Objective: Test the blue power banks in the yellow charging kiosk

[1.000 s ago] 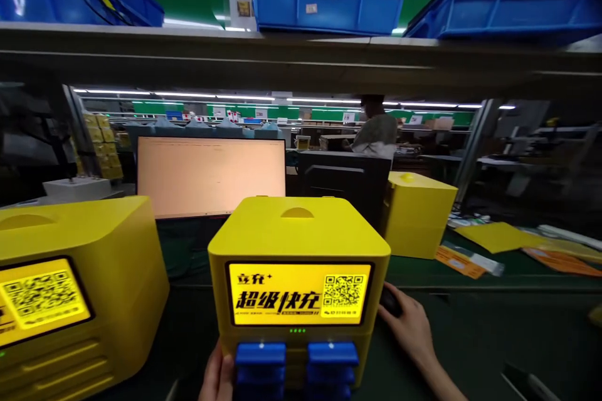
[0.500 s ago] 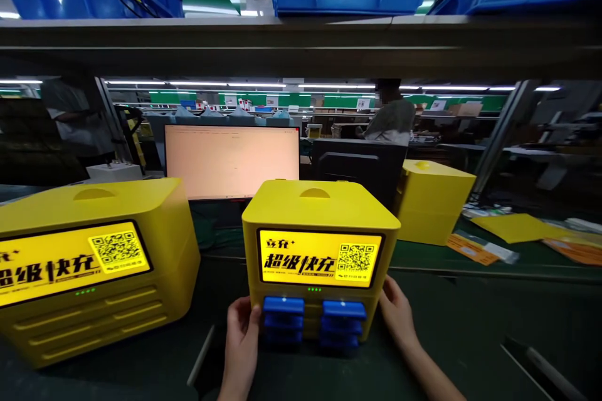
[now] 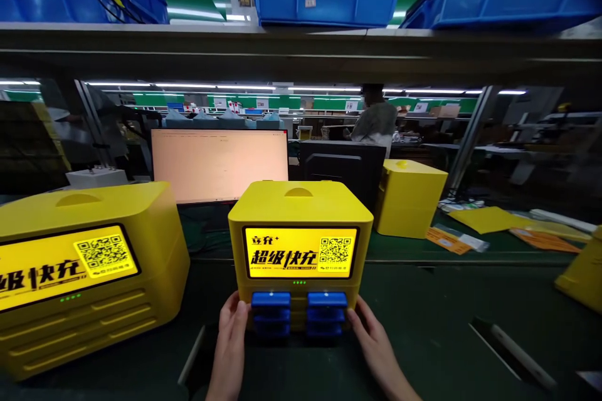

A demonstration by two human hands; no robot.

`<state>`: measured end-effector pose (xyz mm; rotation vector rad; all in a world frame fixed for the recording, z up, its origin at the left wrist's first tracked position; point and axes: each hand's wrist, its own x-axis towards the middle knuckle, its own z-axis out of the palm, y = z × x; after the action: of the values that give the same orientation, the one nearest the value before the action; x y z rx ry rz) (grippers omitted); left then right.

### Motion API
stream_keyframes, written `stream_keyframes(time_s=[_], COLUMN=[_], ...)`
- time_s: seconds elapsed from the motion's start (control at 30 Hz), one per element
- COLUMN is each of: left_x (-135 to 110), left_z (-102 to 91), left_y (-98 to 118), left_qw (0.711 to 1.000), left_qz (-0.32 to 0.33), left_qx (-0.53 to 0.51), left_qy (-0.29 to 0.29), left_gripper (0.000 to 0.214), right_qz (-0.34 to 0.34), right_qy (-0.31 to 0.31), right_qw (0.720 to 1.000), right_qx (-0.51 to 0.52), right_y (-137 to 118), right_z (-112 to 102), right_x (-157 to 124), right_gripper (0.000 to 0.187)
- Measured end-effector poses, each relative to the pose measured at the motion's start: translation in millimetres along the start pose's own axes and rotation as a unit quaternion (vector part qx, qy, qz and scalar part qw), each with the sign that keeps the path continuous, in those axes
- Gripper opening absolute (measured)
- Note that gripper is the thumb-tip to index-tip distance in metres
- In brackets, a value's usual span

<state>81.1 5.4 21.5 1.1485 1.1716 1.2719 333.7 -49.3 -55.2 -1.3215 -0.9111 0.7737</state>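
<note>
Far left on the desk (image 3: 446,301), a larger yellow station (image 3: 89,250). Left hand (image 3: 232,335), grip wide, flat against the lower left of the middle yellow station (image 3: 301,207), mid-desk, blue power banks (image 3: 271,313) in its slots. Right hand (image 3: 371,341) likewise wide, against its lower right.

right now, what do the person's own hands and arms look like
The left hand and right hand are both bare: no gloves, rings or watch show. The forearms are bare too, no sleeve in view.
</note>
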Motion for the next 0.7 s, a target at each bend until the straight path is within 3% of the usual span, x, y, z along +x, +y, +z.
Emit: stream_keyframes(time_s=[0.3, 0.7], left_x=[-2, -2], left_z=[-2.1, -1.6], left_y=[-5, -11], left_qw=[1.000, 1.000], left_qz=[0.008, 0.025], left_qx=[0.001, -0.016], left_qy=[-0.015, -0.010], left_gripper=[0.070, 0.061], right_qz=[0.002, 0.000], right_qy=[-0.002, 0.001], right_qw=[1.000, 1.000], right_qx=[-0.025, -0.003], right_y=[-1, 1], right_z=[0, -2], right_x=[-1, -2], right_gripper=[0.072, 0.061])
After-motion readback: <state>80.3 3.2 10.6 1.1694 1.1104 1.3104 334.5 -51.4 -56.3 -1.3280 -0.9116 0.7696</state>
